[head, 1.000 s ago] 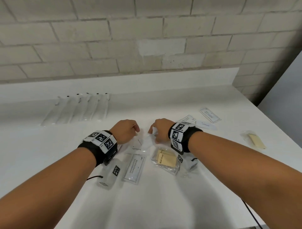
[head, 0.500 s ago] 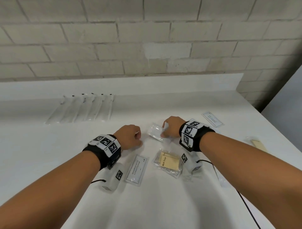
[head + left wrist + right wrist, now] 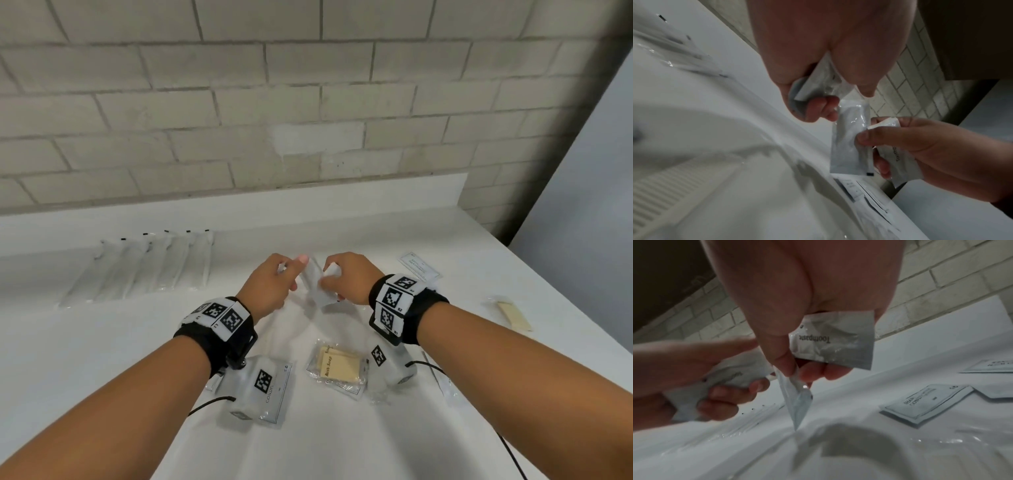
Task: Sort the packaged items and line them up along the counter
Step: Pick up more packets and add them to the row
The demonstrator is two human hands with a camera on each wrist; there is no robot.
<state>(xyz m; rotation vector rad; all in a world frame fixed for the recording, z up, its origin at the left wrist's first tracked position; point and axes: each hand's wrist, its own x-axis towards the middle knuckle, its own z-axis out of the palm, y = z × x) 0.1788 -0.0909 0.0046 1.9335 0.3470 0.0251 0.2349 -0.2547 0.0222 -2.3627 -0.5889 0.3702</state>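
Note:
Both hands hover above the middle of the white counter (image 3: 102,349), close together. My left hand (image 3: 291,274) grips a white sachet (image 3: 818,81) in its curled fingers. My right hand (image 3: 329,279) holds a sachet printed "Toothpaste" (image 3: 834,344) against the palm. Its thumb and finger also pinch a second white sachet (image 3: 797,404), which hangs down between the hands (image 3: 320,291). A row of several long clear-wrapped items (image 3: 144,267) lies lined up at the back left.
A clear packet of bath soap (image 3: 339,368) and a conditioner sachet (image 3: 279,390) lie below my wrists. Another soap packet (image 3: 513,315) sits near the right edge, and a flat sachet (image 3: 419,270) lies at the back right. A brick wall (image 3: 308,120) rises behind the counter.
Both hands have lifted off the counter and moved toward the wall, carrying white sachets. The right hand now pinches one up between the hands.

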